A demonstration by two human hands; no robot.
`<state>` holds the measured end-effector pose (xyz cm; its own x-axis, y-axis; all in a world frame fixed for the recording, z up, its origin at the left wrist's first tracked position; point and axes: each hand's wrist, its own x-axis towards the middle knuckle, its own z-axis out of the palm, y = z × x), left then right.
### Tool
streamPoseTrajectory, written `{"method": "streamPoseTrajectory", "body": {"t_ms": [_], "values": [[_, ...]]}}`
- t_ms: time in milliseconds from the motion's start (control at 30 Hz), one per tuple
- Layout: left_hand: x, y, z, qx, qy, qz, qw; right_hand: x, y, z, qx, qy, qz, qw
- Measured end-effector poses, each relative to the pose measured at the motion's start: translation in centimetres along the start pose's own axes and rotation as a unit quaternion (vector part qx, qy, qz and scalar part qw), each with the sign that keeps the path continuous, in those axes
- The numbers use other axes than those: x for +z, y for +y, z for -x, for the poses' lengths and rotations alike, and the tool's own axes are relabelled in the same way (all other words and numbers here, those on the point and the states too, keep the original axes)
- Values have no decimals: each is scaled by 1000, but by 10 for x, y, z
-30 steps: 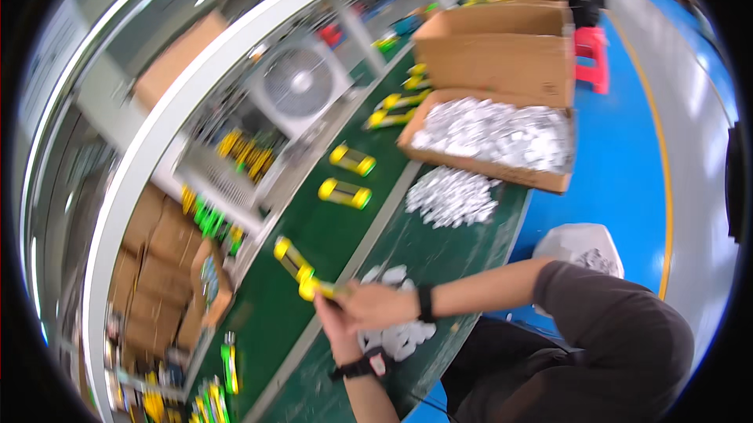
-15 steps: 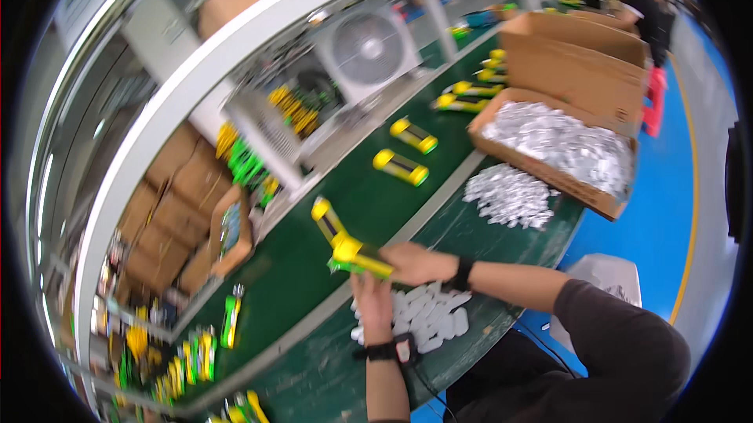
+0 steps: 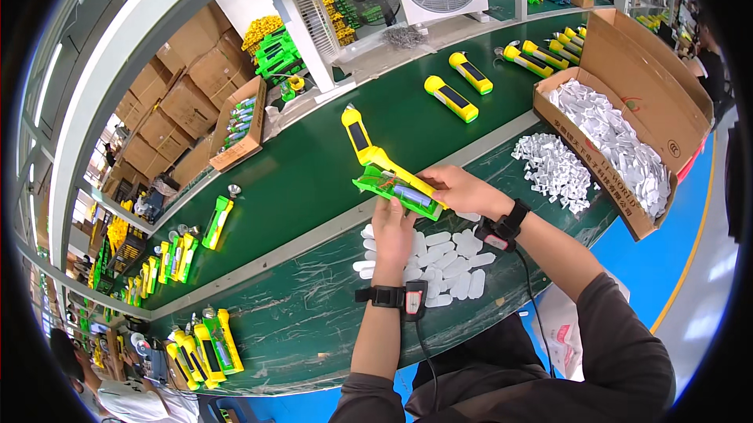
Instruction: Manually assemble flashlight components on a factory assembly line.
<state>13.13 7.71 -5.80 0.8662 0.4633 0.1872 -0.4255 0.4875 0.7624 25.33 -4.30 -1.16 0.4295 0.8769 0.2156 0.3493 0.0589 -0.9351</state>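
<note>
Both my hands are on one flashlight with its casing opened up, above the near edge of the green belt. My left hand [image 3: 394, 228] grips its green half shell [image 3: 369, 182] from below; a bluish cylindrical battery [image 3: 411, 195] and thin wires lie inside. The fingers of my right hand [image 3: 463, 189] are closed at the far right end, where the yellow half [image 3: 390, 165] slants over the green one. Just behind it, another yellow flashlight [image 3: 358, 134] with a dark panel lies on the belt. Loose white oval pieces [image 3: 456, 266] are spread on the table below my hands.
An open cardboard box [image 3: 584, 131] of white pieces stands at the right, beside a heap of small white pieces [image 3: 554, 168]. More flashlights [image 3: 452, 100] lie along the belt [image 3: 302, 203], and several [image 3: 205, 348] stand at the lower left. Wrist-strap cables [image 3: 427, 360] hang toward me.
My view has swung, so the scene sits differently and looks sharper. The flashlight's two halves now show spread apart, with the battery visible. Both hands stay on it.
</note>
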Motion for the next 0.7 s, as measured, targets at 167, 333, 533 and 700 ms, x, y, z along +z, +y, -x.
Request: {"method": "streamPoseTrajectory", "body": {"t_ms": [167,333,533,700], "values": [[-4,0,-1,2,-6,-18,1000,-3,1,-1,44,-37,-27,998],[-3,0,-2,5,3,-23,1000,-6,-7,2,73,-59,-30,995],[0,4,1,-15,-11,-21,1000,-13,-16,0,64,-80,-46,994],[3,4,1,-7,-13,-25,1000,-17,-30,1,106,-102,-52,988]]}}
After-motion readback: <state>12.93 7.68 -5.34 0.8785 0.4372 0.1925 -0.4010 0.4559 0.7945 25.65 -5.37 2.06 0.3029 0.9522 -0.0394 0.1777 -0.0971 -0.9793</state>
